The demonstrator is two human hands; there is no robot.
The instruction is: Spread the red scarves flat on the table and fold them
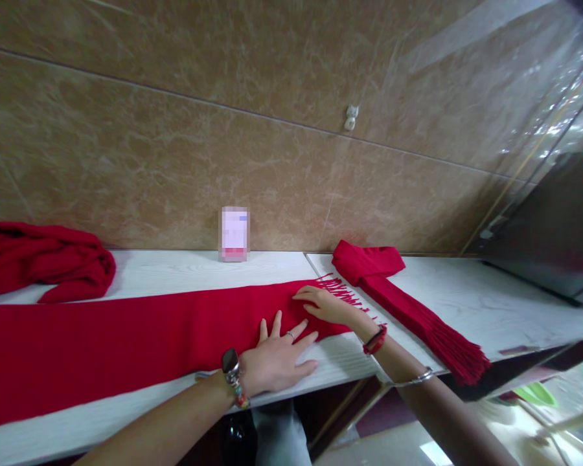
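A long red scarf (175, 330) lies spread flat across the white table (330, 369), its fringed end at the right. My left hand (276, 359) rests with fingers spread on the scarf's lower edge and the bare tabletop beside it. Farther right, my right hand (323, 304) lies palm down on the scarf close to the fringe, fingers stretched out to the left. Neither hand grips anything.
A folded red scarf (403, 304) lies at the right, its fringe by the front edge. Bunched red cloth (72, 259) sits at the far left. A blurred upright card or phone (234, 233) leans near the wall. A dark box-like object (554, 226) stands far right.
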